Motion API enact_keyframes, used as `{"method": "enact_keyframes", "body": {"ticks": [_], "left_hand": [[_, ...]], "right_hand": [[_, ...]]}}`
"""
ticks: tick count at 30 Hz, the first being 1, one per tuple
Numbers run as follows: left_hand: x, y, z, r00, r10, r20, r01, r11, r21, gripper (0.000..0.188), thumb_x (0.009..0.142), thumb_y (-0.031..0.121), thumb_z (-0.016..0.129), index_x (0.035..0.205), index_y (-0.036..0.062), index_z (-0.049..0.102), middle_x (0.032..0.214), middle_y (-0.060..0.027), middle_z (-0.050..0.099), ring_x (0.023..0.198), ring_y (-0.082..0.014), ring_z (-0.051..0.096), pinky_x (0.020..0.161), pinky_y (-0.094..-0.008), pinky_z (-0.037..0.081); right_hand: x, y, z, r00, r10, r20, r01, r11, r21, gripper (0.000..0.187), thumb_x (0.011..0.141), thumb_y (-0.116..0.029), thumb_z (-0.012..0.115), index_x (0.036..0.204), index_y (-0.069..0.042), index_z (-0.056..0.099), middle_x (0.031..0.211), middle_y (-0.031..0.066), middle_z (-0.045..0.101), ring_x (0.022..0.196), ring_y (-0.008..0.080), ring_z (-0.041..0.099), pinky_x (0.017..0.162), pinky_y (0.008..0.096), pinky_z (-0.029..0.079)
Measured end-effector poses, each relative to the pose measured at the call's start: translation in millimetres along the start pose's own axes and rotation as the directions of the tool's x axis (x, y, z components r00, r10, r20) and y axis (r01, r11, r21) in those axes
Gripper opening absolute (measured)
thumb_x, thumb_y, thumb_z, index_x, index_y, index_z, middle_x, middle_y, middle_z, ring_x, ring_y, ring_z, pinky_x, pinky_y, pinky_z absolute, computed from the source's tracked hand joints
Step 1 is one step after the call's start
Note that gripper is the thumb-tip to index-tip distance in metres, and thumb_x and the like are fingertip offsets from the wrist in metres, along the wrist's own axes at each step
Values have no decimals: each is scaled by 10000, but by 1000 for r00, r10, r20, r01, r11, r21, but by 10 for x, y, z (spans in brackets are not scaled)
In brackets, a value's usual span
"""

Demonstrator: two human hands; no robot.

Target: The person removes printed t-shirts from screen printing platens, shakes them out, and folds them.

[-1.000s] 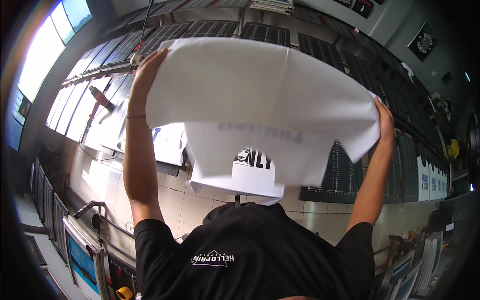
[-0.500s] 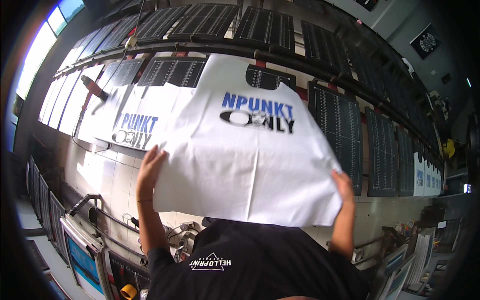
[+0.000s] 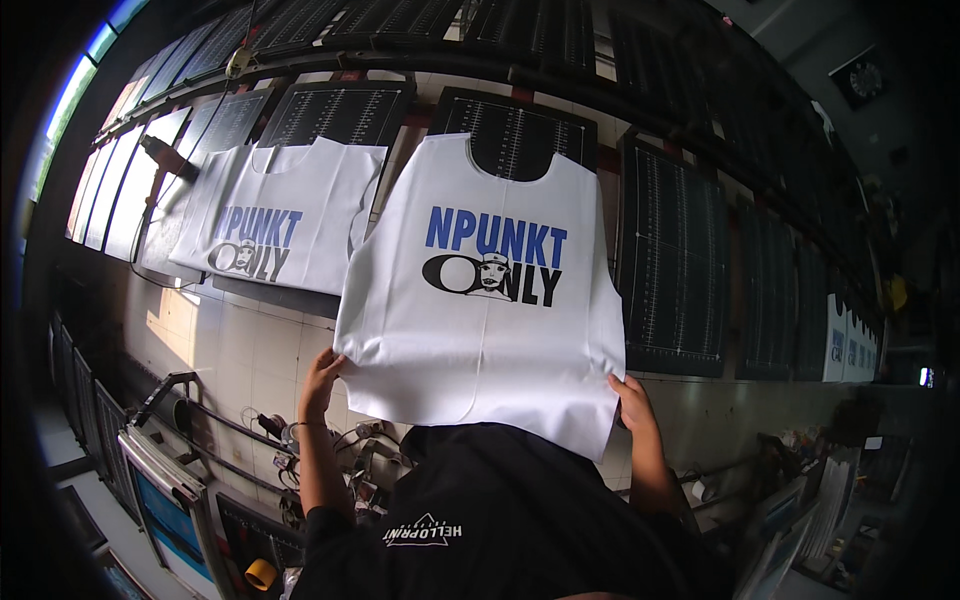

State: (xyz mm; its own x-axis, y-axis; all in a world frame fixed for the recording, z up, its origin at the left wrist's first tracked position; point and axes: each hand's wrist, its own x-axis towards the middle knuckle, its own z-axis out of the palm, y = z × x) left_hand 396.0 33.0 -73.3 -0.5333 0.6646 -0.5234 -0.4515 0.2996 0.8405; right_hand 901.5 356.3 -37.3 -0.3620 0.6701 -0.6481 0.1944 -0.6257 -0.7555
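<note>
A white cut shirt panel (image 3: 480, 360) with a scooped neckline and a blue and black print lies over a black board (image 3: 525, 115) in front of me. Its lower part reaches back toward my body. My left hand (image 3: 320, 385) pinches the panel's near left edge, and my right hand (image 3: 633, 400) grips the near right edge. Just left of it, another white printed panel (image 3: 335, 205) rests on a neighbouring board, its edge touching or close to the one I hold.
Rows of black ruled boards (image 3: 672, 260) stretch across the far side. A heat gun (image 3: 168, 158) with a cord lies at the left. Framed screens (image 3: 165, 500) lean at lower left, near a yellow tape roll (image 3: 260, 574). Small printed panels (image 3: 850, 345) sit at far right.
The panel in my hands has come down onto the board and lies flatter, its print now fully visible. Both hands have moved closer together and lower.
</note>
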Motion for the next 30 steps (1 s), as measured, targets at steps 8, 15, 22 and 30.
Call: {"method": "enact_keyframes", "body": {"ticks": [8,15,22,30], "left_hand": [[201,-256,81,979,79,-189,-1,924,381,156,899,153,573,839,10,572,751,20,529,717,-63,458,642,-229,375],[438,85,211,963,219,-155,-166,940,298,254,892,187,604,736,14,502,683,63,409,638,-44,345,550,-218,298],[485,686,337,970,242,39,-242,922,301,143,880,114,593,888,-23,550,748,24,526,685,-51,445,618,-216,376],[1386,966,293,985,4,174,-73,918,390,673,843,370,627,1308,-46,374,1208,-194,505,1075,-212,518,891,-290,418]], "right_hand": [[81,186,37,991,76,-112,-98,974,-207,193,896,-245,585,968,-69,618,853,-36,561,778,56,507,707,227,422],[219,221,134,978,-105,-179,69,979,-192,186,874,-233,599,799,-63,585,743,-31,520,707,56,489,642,218,410],[209,105,70,957,-269,-113,251,956,-152,146,862,-177,590,760,-91,532,672,-70,472,670,30,440,648,195,373],[938,-605,244,987,-140,80,139,990,13,626,867,-279,605,1348,20,339,1310,140,452,1217,193,415,1011,323,324]]}}
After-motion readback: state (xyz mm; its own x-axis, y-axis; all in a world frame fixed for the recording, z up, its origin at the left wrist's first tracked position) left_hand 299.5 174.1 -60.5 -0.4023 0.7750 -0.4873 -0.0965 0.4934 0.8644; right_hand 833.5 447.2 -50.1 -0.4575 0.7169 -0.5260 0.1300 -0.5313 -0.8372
